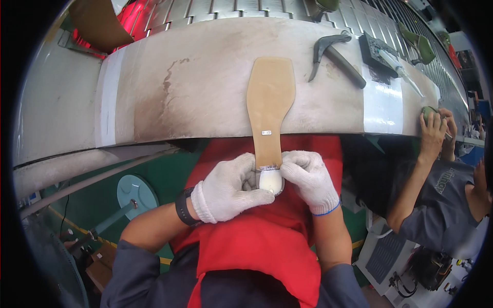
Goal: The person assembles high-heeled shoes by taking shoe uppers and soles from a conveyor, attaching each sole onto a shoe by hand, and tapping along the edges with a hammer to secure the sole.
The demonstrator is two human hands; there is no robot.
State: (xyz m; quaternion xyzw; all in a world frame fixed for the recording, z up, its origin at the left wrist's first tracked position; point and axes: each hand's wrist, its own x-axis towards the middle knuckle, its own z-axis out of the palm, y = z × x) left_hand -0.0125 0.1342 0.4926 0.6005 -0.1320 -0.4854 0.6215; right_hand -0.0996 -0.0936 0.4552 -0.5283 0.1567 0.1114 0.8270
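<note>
A long tan shoe sole (270, 97) lies with its broad end on the workbench and its narrow end over the near edge, close to my red apron. At that narrow end is a white rounded heel patch (270, 180) with a dark rim. White knitted gloves cover both hands. My left hand (226, 186) grips the left side of the heel end, its thumb along the bottom of the patch. With thumb and curled fingers, my right hand (308, 177) pinches the right edge, just above the patch. The fingers beneath the sole are hidden.
On the bench (205, 77) lie a hammer (345, 66) and a dark block (379, 57) with a white tube or brush (398, 66) on it. Behind runs a metal slat conveyor (231, 7). A co-worker's hands (435, 131) hold a green piece at right. A round stool (137, 195) stands lower left.
</note>
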